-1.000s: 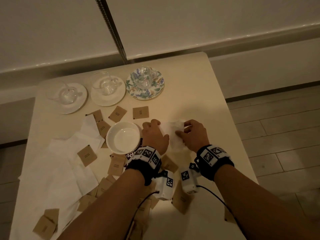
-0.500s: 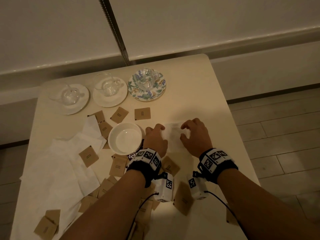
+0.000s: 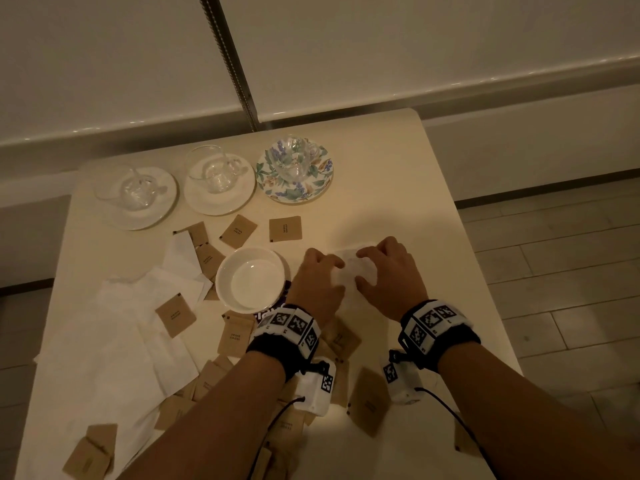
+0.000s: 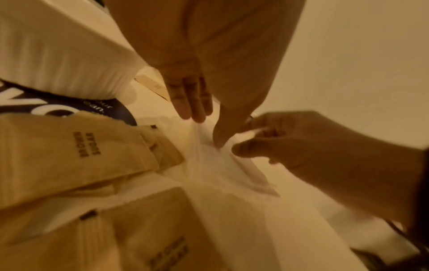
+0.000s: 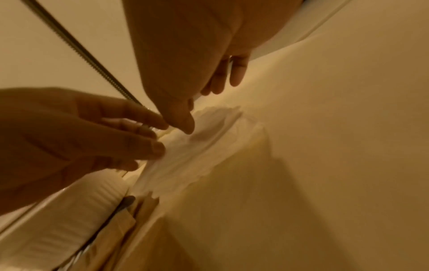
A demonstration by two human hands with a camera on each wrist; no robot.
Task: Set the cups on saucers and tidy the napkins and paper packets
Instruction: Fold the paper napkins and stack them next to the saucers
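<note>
A white napkin lies on the cream table, right of the middle. My left hand and right hand are both on it, fingers arched, each pinching a raised fold of it between thumb and fingertips. The wrist views show the same napkin bunched up between the two thumbs. At the back stand three glass cups on saucers: a left one, a middle one, and one on a flowered saucer. Brown paper packets are scattered about.
An empty white saucer sits just left of my left hand, over a dark printed packet. Loose white napkins cover the table's left side with packets on them. More packets lie under my wrists. The table's right edge is close.
Both hands have drawn closer together on the napkin, and their fingers went from pressing flat to arching and gathering the paper. The view shifted slightly.
</note>
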